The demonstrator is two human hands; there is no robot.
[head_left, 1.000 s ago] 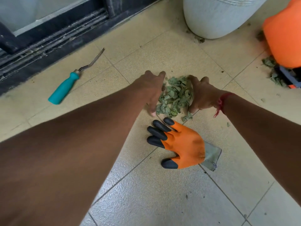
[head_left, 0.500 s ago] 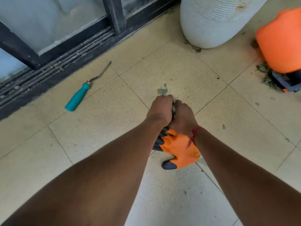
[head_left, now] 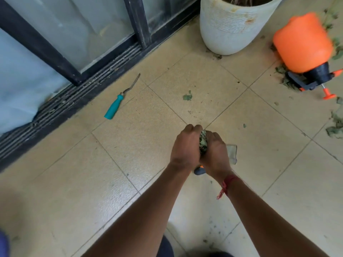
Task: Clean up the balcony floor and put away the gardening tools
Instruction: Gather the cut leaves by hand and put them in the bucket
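Since a second ago you have gathered the loose pile into one wad and drawn it back toward you. Your left hand [head_left: 185, 147] and right hand [head_left: 215, 153] curl their fingers round the leaves [head_left: 203, 142], pressed between your palms above the glove [head_left: 199, 170], which they mostly hide. Those leaves look light, dry and crumbly, so cup them from both sides; a hard squeeze would likely shed bits. No writing is readable anywhere.
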